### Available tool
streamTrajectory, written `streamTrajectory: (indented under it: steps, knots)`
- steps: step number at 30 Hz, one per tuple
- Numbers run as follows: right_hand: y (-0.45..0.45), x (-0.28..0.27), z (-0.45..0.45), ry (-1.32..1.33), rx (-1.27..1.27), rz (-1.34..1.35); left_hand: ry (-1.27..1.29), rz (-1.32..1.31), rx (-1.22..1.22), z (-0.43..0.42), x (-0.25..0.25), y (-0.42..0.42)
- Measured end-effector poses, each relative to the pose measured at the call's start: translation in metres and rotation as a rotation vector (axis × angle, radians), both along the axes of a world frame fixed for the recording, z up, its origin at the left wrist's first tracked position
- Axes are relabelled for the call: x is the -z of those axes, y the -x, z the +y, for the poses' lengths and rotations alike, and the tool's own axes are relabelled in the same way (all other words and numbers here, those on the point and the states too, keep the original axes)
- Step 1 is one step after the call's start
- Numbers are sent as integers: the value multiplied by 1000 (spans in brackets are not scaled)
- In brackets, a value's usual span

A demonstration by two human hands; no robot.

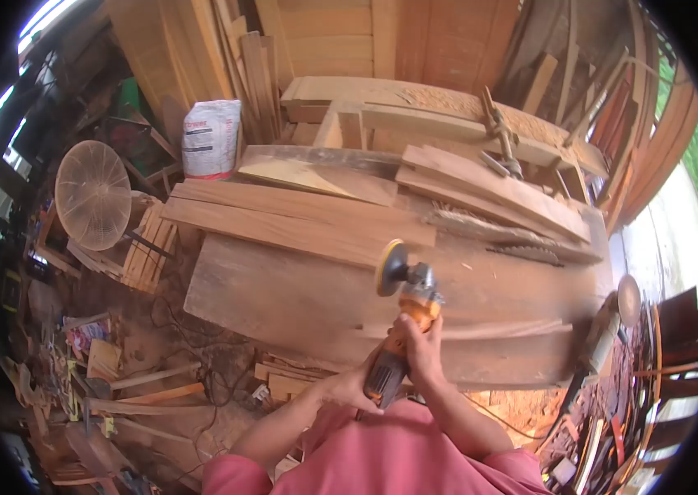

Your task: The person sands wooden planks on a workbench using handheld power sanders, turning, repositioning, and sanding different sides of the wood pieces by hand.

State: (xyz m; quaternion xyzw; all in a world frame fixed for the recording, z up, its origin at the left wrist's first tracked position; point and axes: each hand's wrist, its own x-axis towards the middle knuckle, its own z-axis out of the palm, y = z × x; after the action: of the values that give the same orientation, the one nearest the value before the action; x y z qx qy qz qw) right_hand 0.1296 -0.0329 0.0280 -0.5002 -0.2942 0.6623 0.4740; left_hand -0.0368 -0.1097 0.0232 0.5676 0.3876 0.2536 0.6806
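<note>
An orange and black angle grinder [417,307] is held up in front of my chest, over the near edge of the workbench. Its round yellow-edged sanding disc [387,268] faces up and left, apart from the wood. My right hand [423,351] wraps round the body just below the metal head. Lower down, my left hand [354,386] grips the rear of the dark handle; some of its fingers are hidden behind the tool. Beyond the disc, long reddish-brown boards [299,216] lie across the bench.
A second grinder [604,334] rests at the bench's right edge. More planks [497,190], a toothed blade [528,255] and a clamp [499,132] lie farther back. A white sack [211,139] and a round fan [93,195] stand left. Cords and scrap wood [151,404] litter the floor.
</note>
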Motion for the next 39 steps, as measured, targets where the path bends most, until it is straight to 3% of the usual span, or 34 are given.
streamTrajectory:
  steps: [3, 5, 7, 8, 11, 13, 15, 17, 20, 21, 22, 25, 27, 30, 31, 33, 35, 37, 39]
  knots:
    - [51, 12, 10, -87, -95, -148, 53, -265, -192, -3, 31, 41]
    - [74, 17, 13, -86, -170, -237, 471, -640, -493, -3, 41, 47]
    - [77, 16, 20, -203, -419, -509, 413, -517, -604, 12, 40, 53]
    - [65, 27, 27, -245, -566, -391, 374, -461, -669, 14, 46, 62]
    - [-11, 32, 51, -401, -1009, -913, 274, -267, -983, 6, 54, 83]
    - [-81, 45, 59, -592, -1012, -1527, 123, -3, -1075, 2, 75, 118]
    - [-138, 48, 66, -492, -992, -1778, 78, 379, -1147, 0, 86, 150]
    - [-174, 68, 76, -460, -1064, -1687, 171, 576, -1217, 11, 64, 161]
    - [-179, 63, 95, -333, -1215, -1601, 101, 918, -1257, 16, 115, 196]
    - [-176, 52, 98, -272, -1276, -1578, 133, 905, -1306, 21, 111, 194]
    - [-177, 38, 104, -385, -1298, -1641, 167, 888, -1366, 29, 100, 191]
    - [-179, -17, 145, -388, -1245, -1799, 132, 997, -1452, 29, 153, 210]
    - [-181, -64, 195, -354, -1132, -1845, 156, 1081, -1435, 43, 116, 195]
    - [-208, -78, 282, -304, -945, -1829, -67, 1181, -1449, 40, 149, 202]
    - [-207, -91, 304, -232, -920, -1747, 10, 1162, -1450, 43, 139, 197]
    - [-232, -73, 351, -410, -821, -1763, 163, 1126, -1453, 51, 118, 189]
    - [-242, -36, 399, -505, -622, -1751, 151, 1155, -1464, 53, 127, 189]
    - [-189, -31, 412, -480, -406, -1773, 155, 1188, -1470, 53, 134, 191]
    - [-131, 0, 426, -832, -365, -1670, 161, 1227, -1448, 55, 137, 193]
